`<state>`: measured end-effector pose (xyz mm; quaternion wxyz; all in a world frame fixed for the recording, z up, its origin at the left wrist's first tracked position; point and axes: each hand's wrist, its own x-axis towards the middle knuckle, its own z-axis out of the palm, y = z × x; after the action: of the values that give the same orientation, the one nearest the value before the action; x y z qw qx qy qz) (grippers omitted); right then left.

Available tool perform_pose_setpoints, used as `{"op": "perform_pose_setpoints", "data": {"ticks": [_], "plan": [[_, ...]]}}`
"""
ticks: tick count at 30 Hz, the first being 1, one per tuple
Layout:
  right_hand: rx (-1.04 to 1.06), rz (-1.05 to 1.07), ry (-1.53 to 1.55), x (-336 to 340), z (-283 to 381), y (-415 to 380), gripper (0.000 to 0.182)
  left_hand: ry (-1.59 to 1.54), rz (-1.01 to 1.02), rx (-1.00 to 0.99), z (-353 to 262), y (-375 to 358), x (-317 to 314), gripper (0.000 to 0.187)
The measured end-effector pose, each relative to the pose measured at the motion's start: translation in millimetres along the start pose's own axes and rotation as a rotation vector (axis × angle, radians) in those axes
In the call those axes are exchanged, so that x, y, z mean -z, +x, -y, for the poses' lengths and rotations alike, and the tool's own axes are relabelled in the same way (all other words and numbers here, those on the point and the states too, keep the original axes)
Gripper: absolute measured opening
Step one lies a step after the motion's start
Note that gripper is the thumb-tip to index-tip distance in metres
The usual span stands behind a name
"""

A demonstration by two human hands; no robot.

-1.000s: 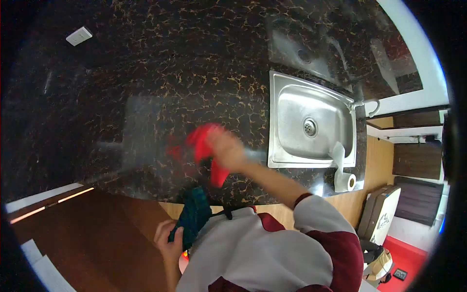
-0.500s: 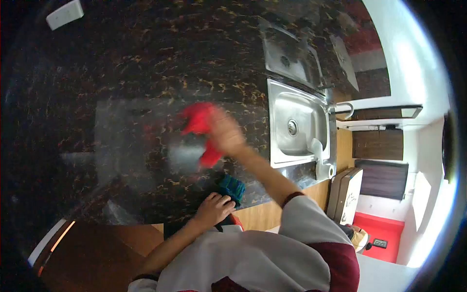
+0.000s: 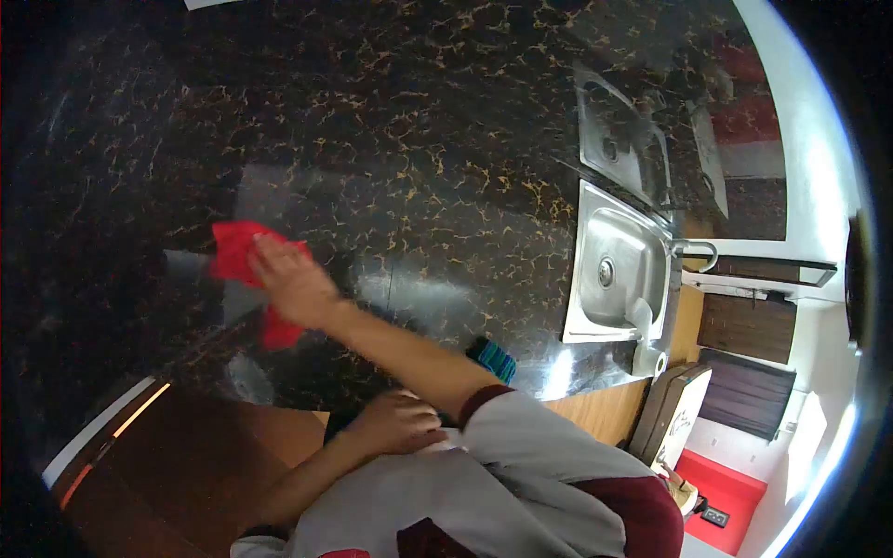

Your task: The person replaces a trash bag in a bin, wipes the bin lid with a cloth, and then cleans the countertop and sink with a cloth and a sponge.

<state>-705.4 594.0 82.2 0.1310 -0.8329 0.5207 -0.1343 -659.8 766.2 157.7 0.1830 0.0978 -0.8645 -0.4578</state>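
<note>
My right hand presses down on a red cloth on the dark marbled countertop. Red fabric shows on both sides of the hand, and its forearm reaches across to the left. Close to my body, my left hand is curled in front of the grey shirt, near the counter's front edge. Whether its fingers hold anything is hidden. Just beyond my right forearm lies a small blue-green patterned bundle, partly covered by the arm.
A steel sink with a curved faucet is set into the counter at the right. By the sink's near corner stands a white roll. A glossy dark backsplash reflects the sink. Brown cabinet fronts are at lower left.
My right hand has swept the red cloth left across the counter. My left hand has drawn back from beside the blue-green bundle toward the shirt. The camera view has shifted.
</note>
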Motion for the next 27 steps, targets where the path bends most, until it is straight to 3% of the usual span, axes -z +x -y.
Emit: {"op": "perform_pose_setpoints", "data": {"ticks": [2,3,4,5,6,7,8,10,11,13,15,16,17,18,20,23,25,27], "plan": [[-0.138,-0.029,-0.031,14,-69,-41,0.058,-0.019,-0.285,-0.021,18,-23,15,0.017],[-0.159,-0.227,-0.203,36,-115,-84,0.061,-0.051,-0.386,0.169,22,-38,33,0.011],[-0.177,-0.405,-0.183,36,-188,-132,0.059,-0.082,-0.494,0.364,21,-54,53,0.009],[-0.504,-0.298,-0.38,63,-229,-174,0.057,-0.035,-0.64,0.604,17,-69,65,0.008],[-0.52,-0.422,-0.552,81,-277,-226,0.053,0.015,-0.78,0.843,14,-87,73,0.006],[-0.609,-0.454,-0.598,98,-318,-271,0.053,0.056,-0.874,0.813,31,-122,73,0.006],[-0.805,-0.615,-0.517,116,-345,-289,0.042,0.1,-0.972,0.78,47,-152,69,0.007],[-1.01,-0.636,-0.13,119,-328,-235,0.035,0.021,-1.086,0.873,36,-175,77,0.009],[-0.935,-0.569,-0.182,111,-316,-190,0.034,-0.016,-1.139,0.915,35,-179,81,0.01],[-0.581,-0.412,-0.429,64,-250,-56,0.032,0.014,-1.143,0.793,36,-171,84,0.011],[-0.292,-0.351,-0.458,10,-142,65,0.031,0.081,-1.047,0.652,41,-140,90,0.012],[-0.139,-0.408,-0.469,-13,-87,113,0.041,0.146,-0.967,0.585,43,-120,97,0.014],[-0.068,-0.624,-0.324,-70,-43,147,0.048,0.212,-0.896,0.516,45,-99,105,0.015],[-0.063,-0.36,-0.143,-83,5,167,0.052,0.236,-0.864,0.449,45,-79,114,0.017],[0.045,-0.367,0.08,-72,38,159,0.052,0.257,-0.794,0.317,46,-45,130,0.02],[-0.052,-0.25,-0.038,-37,-67,91,0.052,0.095,-0.869,0.389,49,-49,124,0.022],[-0.307,-0.451,-0.174,12,-192,-8,0.043,0.028,-0.894,0.543,62,-87,107,0.022],[-0.718,-0.383,0.081,100,-279,-131,0.041,-0.058,-0.947,0.68,70,-121,85,0.023]]}}
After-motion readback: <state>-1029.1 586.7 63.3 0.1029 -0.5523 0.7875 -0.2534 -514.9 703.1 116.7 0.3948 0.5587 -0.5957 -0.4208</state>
